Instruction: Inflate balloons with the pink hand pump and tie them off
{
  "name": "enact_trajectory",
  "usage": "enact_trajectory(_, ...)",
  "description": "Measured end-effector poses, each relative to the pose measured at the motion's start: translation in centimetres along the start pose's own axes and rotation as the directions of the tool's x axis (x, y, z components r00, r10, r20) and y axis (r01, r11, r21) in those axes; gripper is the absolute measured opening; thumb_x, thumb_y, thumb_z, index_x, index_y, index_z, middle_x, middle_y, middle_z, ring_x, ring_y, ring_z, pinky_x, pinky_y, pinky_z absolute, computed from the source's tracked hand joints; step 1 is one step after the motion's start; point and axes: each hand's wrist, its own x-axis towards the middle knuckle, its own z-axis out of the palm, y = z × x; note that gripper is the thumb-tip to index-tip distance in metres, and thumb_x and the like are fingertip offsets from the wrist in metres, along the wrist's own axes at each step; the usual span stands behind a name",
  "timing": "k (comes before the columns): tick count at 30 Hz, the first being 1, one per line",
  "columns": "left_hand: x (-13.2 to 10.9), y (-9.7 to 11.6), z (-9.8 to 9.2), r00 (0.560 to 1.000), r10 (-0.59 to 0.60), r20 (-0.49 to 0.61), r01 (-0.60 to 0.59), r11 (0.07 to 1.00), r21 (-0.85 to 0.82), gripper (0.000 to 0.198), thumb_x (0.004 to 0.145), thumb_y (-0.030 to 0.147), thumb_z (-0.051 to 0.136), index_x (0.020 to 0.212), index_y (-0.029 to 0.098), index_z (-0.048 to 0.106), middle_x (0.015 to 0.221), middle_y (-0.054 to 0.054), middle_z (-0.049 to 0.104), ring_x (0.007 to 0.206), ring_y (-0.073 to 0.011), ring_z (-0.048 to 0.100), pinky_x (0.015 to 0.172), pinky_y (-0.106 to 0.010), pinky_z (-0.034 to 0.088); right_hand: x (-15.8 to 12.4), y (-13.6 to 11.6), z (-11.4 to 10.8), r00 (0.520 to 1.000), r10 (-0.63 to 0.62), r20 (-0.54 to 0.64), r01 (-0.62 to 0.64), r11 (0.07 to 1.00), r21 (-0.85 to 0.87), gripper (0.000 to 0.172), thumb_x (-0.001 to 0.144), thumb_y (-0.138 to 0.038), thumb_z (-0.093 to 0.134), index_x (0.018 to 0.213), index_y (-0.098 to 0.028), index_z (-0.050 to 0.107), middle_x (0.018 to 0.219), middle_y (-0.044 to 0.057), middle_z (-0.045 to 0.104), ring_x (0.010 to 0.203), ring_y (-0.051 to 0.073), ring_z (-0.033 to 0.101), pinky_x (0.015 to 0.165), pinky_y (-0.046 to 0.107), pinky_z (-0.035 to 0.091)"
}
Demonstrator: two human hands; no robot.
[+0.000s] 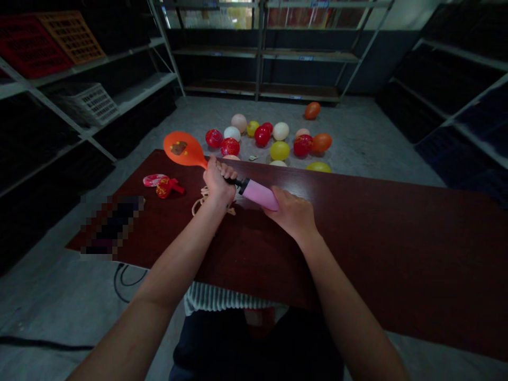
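An orange balloon (183, 148) with a brown printed figure, partly inflated, points up and left from my left hand (219, 181). That hand is closed around the balloon's neck, where it meets the black nozzle end of a hand pump. The pink barrel of the balloon pump (259, 194) slants down to the right. My right hand (292, 212) is wrapped around the barrel's lower end. Below my left hand lies a loose bundle of beige cord (198, 203), partly hidden by the wrist. Uninflated red balloons (169, 187) rest on the tabletop to the left.
The dark brown table (377, 238) spans the view. A blurred-out dark object (115, 225) lies at its left end. Several inflated balloons (262, 136) sit on the grey floor beyond. Metal shelves (222, 52) line the back and sides, with plastic crates (97, 103) at left.
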Motion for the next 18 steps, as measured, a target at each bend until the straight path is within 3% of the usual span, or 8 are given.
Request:
enact_trajectory(3,0.7,1.0,-0.2,1.000,-0.002,-0.006,0.002,1.000,-0.014,0.058,0.101,0.038,0.058,0.058,0.020,0.023,0.043,0.009,0.022,0.033,-0.0052,0.022,0.038,-0.022,0.021,0.0,0.7,0.2,1.000,-0.009,-0.019,0.008,0.998,-0.061,0.044,0.092,-0.049,0.058,0.126,-0.022,0.061,0.099,0.008,0.075,0.079,0.022,0.067,0.062,0.030,0.034)
enact_trajectory(10,2.6,4.2,-1.0,0.995,-0.016,-0.096,0.003,0.991,-0.133,0.053,0.108,0.030,0.040,0.060,0.019,0.022,0.042,0.009,0.021,0.032,-0.0042,0.021,0.038,-0.020,0.020,-0.4,3.7,0.2,0.993,-0.102,-0.066,0.084,0.968,-0.237,0.042,0.092,-0.045,0.059,0.126,-0.020,0.063,0.095,0.008,0.073,0.083,0.023,0.065,0.067,0.031,0.035)
enact_trajectory(18,4.0,6.3,-2.5,0.993,0.069,-0.095,-0.080,0.990,-0.120,0.059,0.101,0.040,0.056,0.058,0.020,0.022,0.044,0.010,0.019,0.032,-0.0047,0.021,0.038,-0.020,0.020,-0.3,4.8,-0.1,0.979,-0.160,-0.130,0.120,0.954,-0.274,0.037,0.092,-0.041,0.059,0.120,-0.018,0.066,0.094,0.008,0.073,0.083,0.023,0.063,0.070,0.032,0.036)
